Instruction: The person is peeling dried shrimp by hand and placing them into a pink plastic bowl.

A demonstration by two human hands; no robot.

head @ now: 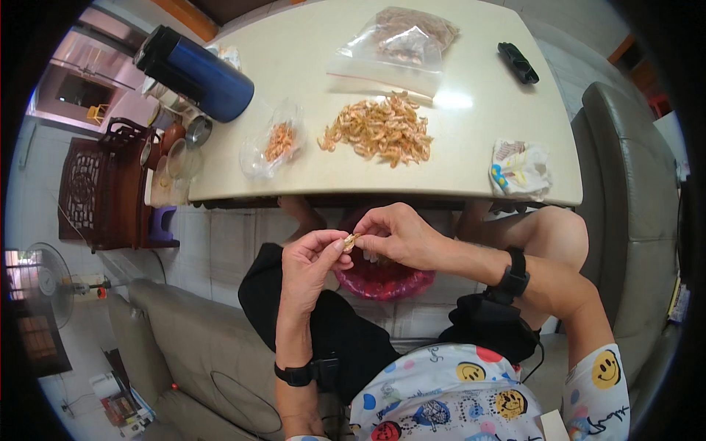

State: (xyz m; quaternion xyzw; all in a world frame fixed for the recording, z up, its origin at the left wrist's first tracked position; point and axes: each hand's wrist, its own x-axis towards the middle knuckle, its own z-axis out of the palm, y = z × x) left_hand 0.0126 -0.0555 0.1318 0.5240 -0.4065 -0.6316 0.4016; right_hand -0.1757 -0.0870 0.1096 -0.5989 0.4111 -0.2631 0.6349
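My left hand (314,262) pinches a small dried shrimp (349,242) between thumb and fingers. From the right, my right hand (394,234) grips the same shrimp with thumb and forefinger. Both hands are in front of the table's near edge, above a bin with a pink-red plastic liner (386,286), whose inside they partly hide. A pile of dried shrimp (383,129) lies on the cream table (463,165). Left of it, a clear plastic bag (256,160) holds a small heap of orange shrimp pieces (280,141). Behind the pile lies a larger zip bag (405,44) with more shrimp.
A blue thermos jug (201,74) stands at the table's left, near metal and glass vessels. At the right are a crumpled printed plastic wrapper (518,168) and a black object (517,63). Grey sofas (187,336) flank me, and a fan (49,284) stands at far left.
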